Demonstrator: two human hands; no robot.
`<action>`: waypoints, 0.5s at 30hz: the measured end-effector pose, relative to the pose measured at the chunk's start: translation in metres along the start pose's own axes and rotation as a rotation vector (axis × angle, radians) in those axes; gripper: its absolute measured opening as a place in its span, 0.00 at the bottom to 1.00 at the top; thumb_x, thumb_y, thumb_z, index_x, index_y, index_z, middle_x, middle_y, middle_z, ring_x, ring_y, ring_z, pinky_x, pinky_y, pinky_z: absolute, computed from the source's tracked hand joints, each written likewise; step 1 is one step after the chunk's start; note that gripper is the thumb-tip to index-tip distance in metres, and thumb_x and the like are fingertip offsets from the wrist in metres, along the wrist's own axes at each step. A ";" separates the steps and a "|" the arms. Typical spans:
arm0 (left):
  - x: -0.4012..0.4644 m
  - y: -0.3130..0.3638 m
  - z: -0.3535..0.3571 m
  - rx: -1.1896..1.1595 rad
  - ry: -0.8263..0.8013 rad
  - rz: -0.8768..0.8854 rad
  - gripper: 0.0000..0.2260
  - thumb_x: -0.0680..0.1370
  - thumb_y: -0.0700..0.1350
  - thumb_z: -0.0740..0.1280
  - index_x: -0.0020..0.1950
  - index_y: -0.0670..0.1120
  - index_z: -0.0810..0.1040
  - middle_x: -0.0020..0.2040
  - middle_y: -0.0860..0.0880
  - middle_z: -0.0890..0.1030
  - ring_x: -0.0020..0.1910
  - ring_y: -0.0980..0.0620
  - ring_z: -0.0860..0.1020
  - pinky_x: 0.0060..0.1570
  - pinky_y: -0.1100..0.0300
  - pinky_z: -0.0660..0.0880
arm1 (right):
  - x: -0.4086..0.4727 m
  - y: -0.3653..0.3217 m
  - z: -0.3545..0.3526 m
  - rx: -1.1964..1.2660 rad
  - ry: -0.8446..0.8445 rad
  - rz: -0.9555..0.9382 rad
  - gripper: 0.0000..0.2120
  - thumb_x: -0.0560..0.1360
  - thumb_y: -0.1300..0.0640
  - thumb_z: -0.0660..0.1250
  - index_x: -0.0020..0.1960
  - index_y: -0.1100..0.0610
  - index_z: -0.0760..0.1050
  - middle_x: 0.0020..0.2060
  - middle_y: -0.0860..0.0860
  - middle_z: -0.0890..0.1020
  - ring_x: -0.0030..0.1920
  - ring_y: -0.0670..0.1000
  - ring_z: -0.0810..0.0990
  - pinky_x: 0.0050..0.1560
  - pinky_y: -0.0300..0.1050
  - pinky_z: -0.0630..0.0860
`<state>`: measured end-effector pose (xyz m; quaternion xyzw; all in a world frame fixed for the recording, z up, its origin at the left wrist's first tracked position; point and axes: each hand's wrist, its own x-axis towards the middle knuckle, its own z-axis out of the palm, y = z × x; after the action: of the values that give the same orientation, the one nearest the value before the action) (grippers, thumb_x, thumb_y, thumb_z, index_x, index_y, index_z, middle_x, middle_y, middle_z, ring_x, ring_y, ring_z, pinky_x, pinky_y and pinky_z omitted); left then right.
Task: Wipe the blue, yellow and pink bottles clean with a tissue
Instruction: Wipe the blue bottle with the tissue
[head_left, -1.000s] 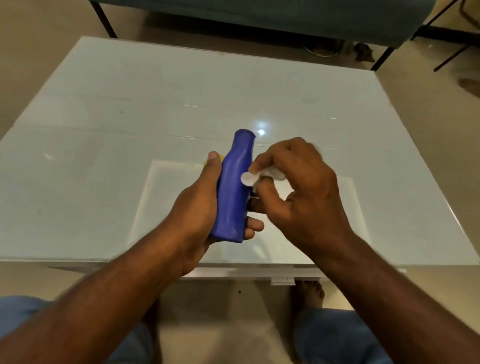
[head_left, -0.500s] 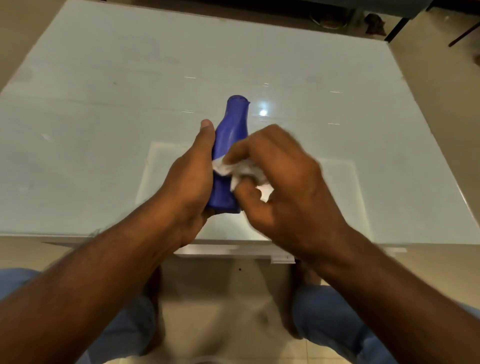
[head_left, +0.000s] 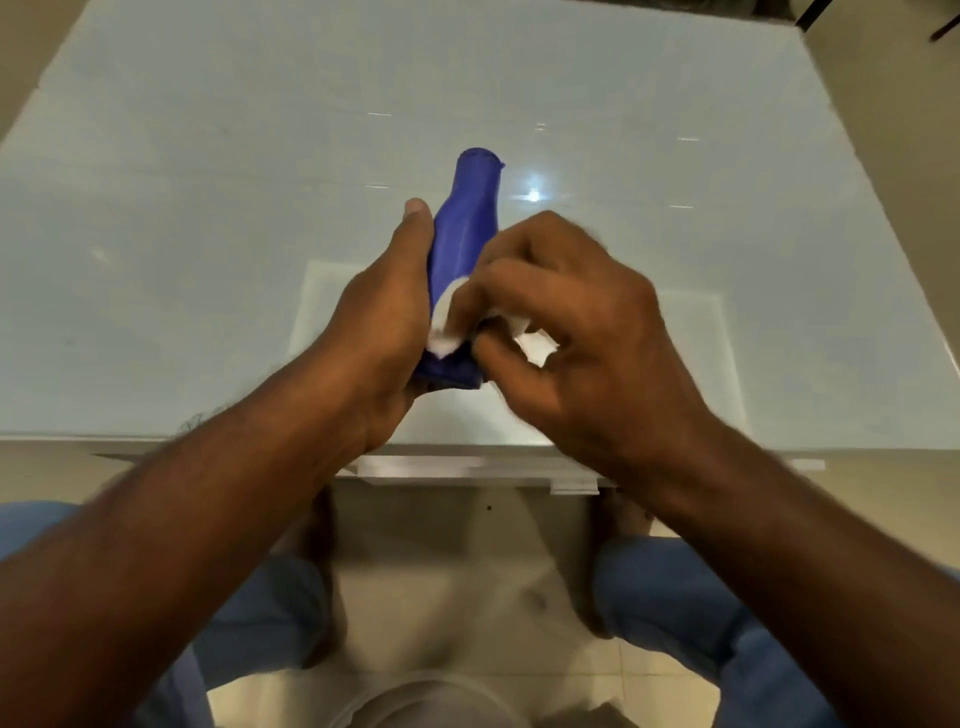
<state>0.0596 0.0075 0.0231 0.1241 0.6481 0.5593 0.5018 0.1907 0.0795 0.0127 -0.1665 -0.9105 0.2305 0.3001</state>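
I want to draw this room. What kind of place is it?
Probably a room in a home: a low glass-topped table, a tiled floor, and a seated person wiping a blue bottle.

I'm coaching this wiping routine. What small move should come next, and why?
Probably slide the tissue up toward the neck: the right hand presses it low on the blue bottle, which the left hand holds, and the upper body looks unwiped.

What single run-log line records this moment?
step: wiping | left hand: grips blue bottle | right hand: presses tissue on lower bottle | over table | yellow, pink bottles: unseen
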 end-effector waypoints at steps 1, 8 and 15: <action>-0.001 0.000 0.000 -0.011 -0.036 -0.006 0.23 0.82 0.64 0.51 0.53 0.52 0.81 0.40 0.48 0.87 0.38 0.47 0.85 0.40 0.50 0.82 | 0.003 0.006 -0.003 0.012 0.031 0.051 0.07 0.75 0.67 0.71 0.50 0.58 0.85 0.48 0.54 0.82 0.47 0.51 0.80 0.49 0.37 0.75; -0.002 -0.003 0.004 -0.066 -0.077 0.004 0.22 0.82 0.64 0.52 0.59 0.52 0.79 0.48 0.46 0.87 0.43 0.45 0.87 0.42 0.48 0.83 | 0.006 0.007 -0.003 0.014 0.112 0.128 0.18 0.74 0.69 0.70 0.62 0.58 0.82 0.52 0.53 0.82 0.51 0.51 0.81 0.52 0.45 0.79; -0.001 -0.001 0.002 -0.063 -0.143 -0.009 0.27 0.82 0.64 0.49 0.46 0.52 0.84 0.43 0.43 0.87 0.37 0.44 0.85 0.42 0.49 0.82 | 0.013 0.022 -0.011 -0.017 0.166 0.201 0.06 0.77 0.65 0.73 0.49 0.55 0.85 0.50 0.51 0.82 0.52 0.49 0.81 0.53 0.28 0.73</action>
<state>0.0622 0.0079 0.0235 0.1449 0.5933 0.5670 0.5528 0.1912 0.1072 0.0151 -0.2779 -0.8632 0.2370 0.3485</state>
